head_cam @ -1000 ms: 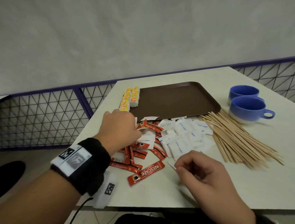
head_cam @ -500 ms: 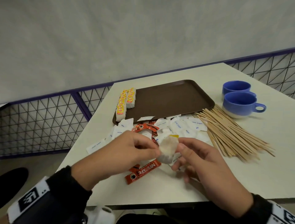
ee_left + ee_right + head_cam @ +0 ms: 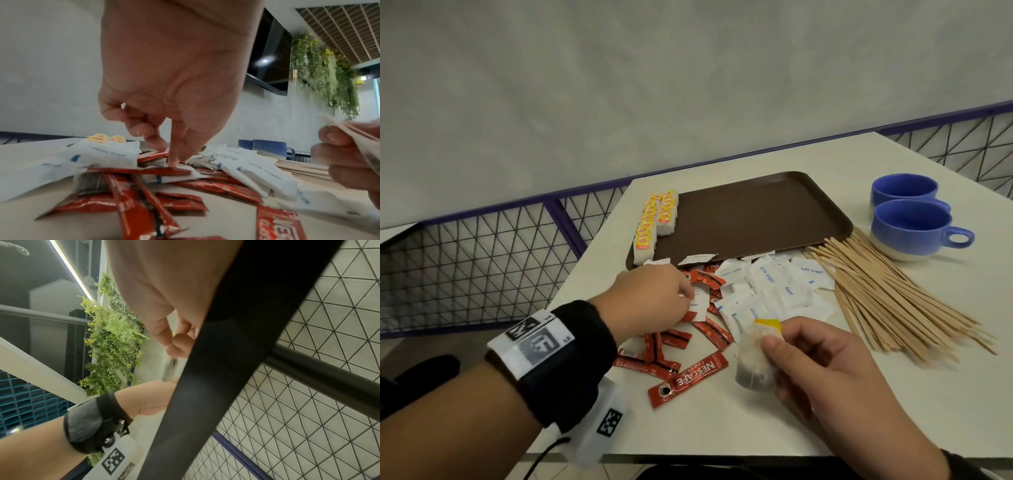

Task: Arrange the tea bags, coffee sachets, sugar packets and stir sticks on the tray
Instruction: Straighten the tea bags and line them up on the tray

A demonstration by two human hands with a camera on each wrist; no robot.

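The brown tray (image 3: 750, 219) lies at the back of the table. Two rows of yellow-tagged tea bags (image 3: 655, 219) stand along its left edge. In front of it is a mixed pile of red coffee sachets (image 3: 688, 377) and white sugar packets (image 3: 767, 277). My left hand (image 3: 688, 294) reaches down into this pile, thumb and forefinger (image 3: 176, 160) pinching at a tea bag (image 3: 155, 162) lying among the sachets. Nearer me, my right hand (image 3: 784, 359) holds a tea bag (image 3: 753, 366) with a yellow tag above the table. Wooden stir sticks (image 3: 887, 294) are heaped to the right.
Two blue cups (image 3: 907, 229) stand at the right of the tray, behind the sticks. A purple-framed wire fence (image 3: 482, 260) runs along the table's (image 3: 722, 428) far and left sides. Another tea bag (image 3: 90, 181) lies under sachets at the pile's near left.
The left hand passed a tea bag to the right hand in front of me, then went back out into the pile. The right hand now holds the tea bag alone.
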